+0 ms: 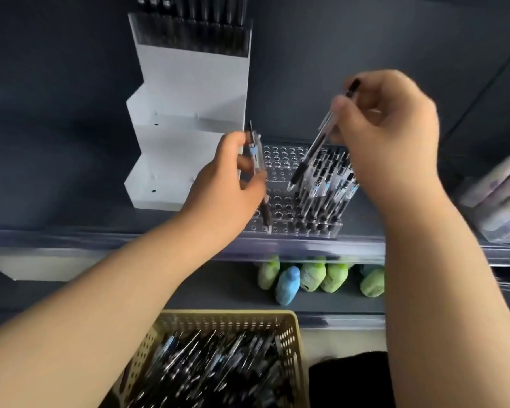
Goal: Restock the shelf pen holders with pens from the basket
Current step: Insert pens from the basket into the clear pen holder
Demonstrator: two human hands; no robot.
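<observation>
**Two Bare Hands, Each Holding a Pen**

The bare left arm (100,304) comes in from 8 o'clock and reaches up toward 2 o'clock. It is nearly straight. The left hand (224,184) is at the middle of the view. Its thumb and curled fingers pinch a clear plastic pen with a black grip and a light blue band (256,157). This pen stands almost straight up, with its tip at 6 o'clock.

The bare right arm (442,290) comes up from 5 o'clock toward 12 o'clock. The right hand (389,125) is higher than the left one and bends at the wrist toward 9 o'clock. Its curled fingers pinch a clear plastic pen with black ends (312,148). This pen leans, with its tip toward 7 o'clock.

The hands are near each other but do not touch.
</observation>
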